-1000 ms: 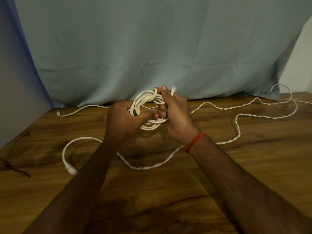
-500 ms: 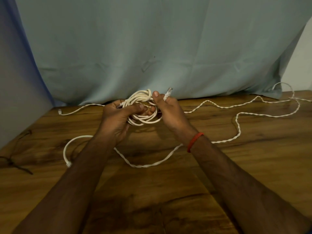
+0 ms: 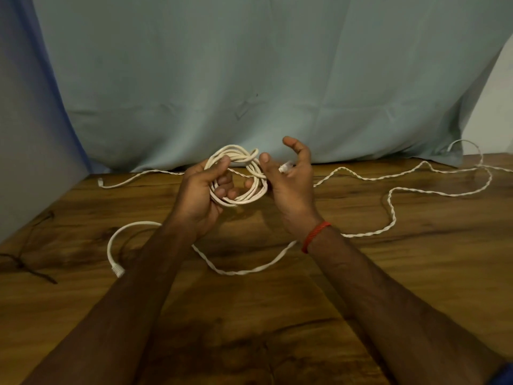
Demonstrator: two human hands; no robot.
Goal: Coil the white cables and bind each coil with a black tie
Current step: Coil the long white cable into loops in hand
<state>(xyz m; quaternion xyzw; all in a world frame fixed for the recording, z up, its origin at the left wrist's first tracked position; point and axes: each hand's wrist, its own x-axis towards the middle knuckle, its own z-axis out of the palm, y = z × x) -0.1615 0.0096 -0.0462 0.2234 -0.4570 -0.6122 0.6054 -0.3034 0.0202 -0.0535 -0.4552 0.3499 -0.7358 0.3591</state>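
A white cable coil (image 3: 238, 200) of several loops hangs above the wooden table (image 3: 416, 273). My left hand (image 3: 202, 193) grips its left side, thumb on top and fingers through the loop. My right hand (image 3: 291, 184) holds the right side, thumb pressed on the strands and a lower fingertip inside the loop; its index finger is raised. The coil's plug end (image 3: 286, 166) lies across my right palm. A black tie (image 3: 30, 266) lies at the table's left edge.
A twisted white cable (image 3: 391, 209) snakes over the right half of the table and passes under my forearms. Another white cable (image 3: 130, 226) with a plug (image 3: 118, 270) curves at the left. A pale cloth backdrop (image 3: 249, 79) hangs behind.
The coil has turned to show its round opening. My right hand's fingers have spread and the plug end has moved from its fingertips onto the palm. Both hands moved slightly apart.
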